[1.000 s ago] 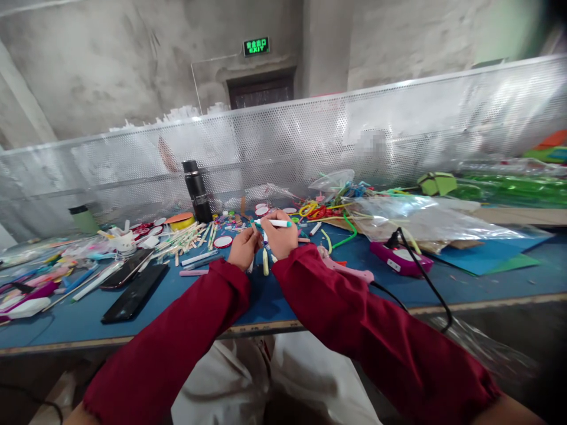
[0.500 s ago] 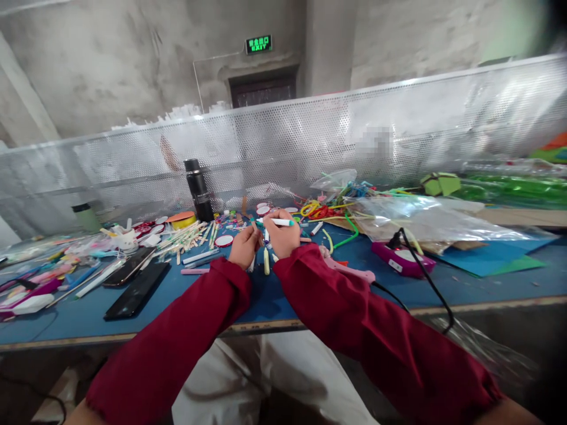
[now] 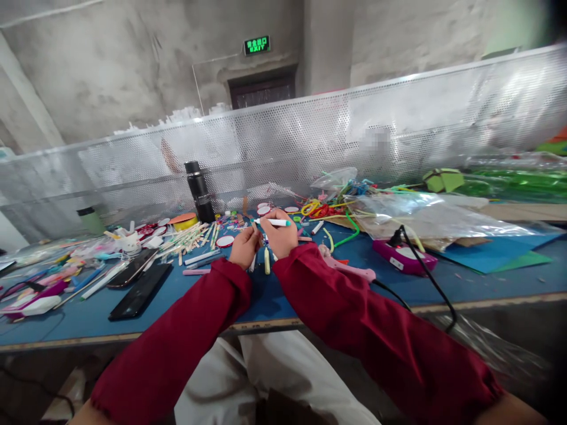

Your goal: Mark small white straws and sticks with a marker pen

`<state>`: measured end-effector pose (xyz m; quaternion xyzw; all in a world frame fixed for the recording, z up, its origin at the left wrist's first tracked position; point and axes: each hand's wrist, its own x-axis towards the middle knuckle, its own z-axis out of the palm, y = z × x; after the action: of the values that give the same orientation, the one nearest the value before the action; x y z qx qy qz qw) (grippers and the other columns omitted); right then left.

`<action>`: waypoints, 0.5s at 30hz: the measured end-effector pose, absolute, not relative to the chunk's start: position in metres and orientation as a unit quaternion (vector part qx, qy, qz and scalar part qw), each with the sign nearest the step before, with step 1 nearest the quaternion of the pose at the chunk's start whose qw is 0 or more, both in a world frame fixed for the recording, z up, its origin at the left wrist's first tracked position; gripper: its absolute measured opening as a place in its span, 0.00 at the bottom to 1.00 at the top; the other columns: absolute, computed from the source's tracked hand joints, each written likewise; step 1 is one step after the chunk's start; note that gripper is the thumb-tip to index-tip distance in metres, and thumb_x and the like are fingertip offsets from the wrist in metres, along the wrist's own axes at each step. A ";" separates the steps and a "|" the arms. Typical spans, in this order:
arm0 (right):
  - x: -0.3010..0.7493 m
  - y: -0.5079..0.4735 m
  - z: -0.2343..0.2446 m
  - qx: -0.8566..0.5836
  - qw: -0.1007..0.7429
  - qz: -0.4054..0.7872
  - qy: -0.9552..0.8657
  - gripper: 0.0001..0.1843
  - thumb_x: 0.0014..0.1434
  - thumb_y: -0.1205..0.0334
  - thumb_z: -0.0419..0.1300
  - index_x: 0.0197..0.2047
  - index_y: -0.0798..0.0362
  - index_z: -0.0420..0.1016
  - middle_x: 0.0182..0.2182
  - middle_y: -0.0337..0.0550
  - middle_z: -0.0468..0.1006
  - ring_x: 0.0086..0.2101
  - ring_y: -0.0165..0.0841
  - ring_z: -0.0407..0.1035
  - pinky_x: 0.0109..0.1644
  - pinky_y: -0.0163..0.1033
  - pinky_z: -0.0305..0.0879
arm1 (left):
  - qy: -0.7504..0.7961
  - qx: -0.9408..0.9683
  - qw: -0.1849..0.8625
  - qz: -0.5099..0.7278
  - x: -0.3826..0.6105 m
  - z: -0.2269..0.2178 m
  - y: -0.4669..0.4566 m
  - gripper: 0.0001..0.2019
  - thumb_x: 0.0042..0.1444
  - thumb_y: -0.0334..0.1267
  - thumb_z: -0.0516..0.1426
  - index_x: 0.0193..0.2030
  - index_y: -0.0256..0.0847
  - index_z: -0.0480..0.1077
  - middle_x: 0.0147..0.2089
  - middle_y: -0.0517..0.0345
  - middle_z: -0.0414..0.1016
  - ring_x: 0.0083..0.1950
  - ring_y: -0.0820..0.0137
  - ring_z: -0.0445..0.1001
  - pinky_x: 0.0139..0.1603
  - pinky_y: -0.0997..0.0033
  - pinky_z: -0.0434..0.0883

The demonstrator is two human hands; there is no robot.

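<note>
White marker [image 3: 277, 222] clasped in the right hand's [image 3: 283, 237] fingers, tip toward the left hand [image 3: 243, 248].
Its long axis runs nearly crosswise, teal end rightward; the tip sits close to a thin stick [image 3: 254, 227] pinched by the left fingers, though contact is too small to tell. Nearer the body, a pale yellow tube [image 3: 267, 261] lies on the blue table [image 3: 262, 298].

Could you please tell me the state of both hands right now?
Left hand: closed, holding a small stick.
Right hand: closed around a white marker.
</note>
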<state>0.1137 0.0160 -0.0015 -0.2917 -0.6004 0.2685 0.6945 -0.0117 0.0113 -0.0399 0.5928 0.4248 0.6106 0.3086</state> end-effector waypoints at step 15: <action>0.115 0.014 0.000 -0.298 0.700 0.262 -0.594 0.08 0.52 0.55 0.59 0.26 0.48 0.70 0.22 0.34 0.72 0.27 0.32 0.66 0.32 0.37 0.62 | 0.421 0.613 0.309 0.593 -0.009 -0.035 0.007 0.21 0.59 0.56 0.61 0.30 0.40 0.66 0.21 0.66 0.58 0.23 0.75 0.55 0.25 0.74 0.53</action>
<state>0.1147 0.0141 -0.0002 -0.2978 -0.5937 0.2623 0.7000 -0.0089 0.0073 -0.0352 0.6128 0.4211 0.5930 0.3091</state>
